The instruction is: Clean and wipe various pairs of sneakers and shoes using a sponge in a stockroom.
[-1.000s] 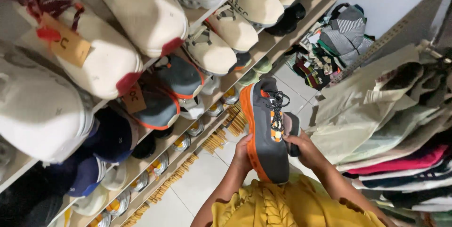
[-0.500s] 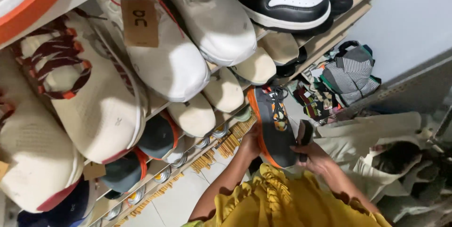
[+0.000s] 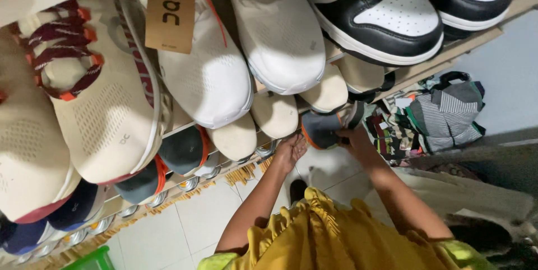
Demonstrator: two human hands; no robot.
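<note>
A grey sneaker with an orange sole (image 3: 320, 128) is held between both hands at the edge of a lower shelf, its front partly hidden under the cream shoes above. My left hand (image 3: 290, 150) grips its near side from below. My right hand (image 3: 352, 135) holds its far side, and a dark flat object (image 3: 354, 114) sticks up beside that hand. Both forearms reach up from a yellow ruffled garment (image 3: 330, 236).
Slanted shelves (image 3: 185, 124) carry cream, white, grey-and-orange and navy sneakers, with black-and-white ones (image 3: 386, 15) at the top right. A brown paper tag (image 3: 170, 18) hangs from one shoe. Folded clothes (image 3: 431, 116) are piled to the right. White floor tiles (image 3: 196, 225) lie below.
Both hands have lifted the grey and orange sneaker away from my body and up to the shelf. The view has tilted up, bringing the upper shelves closer.
</note>
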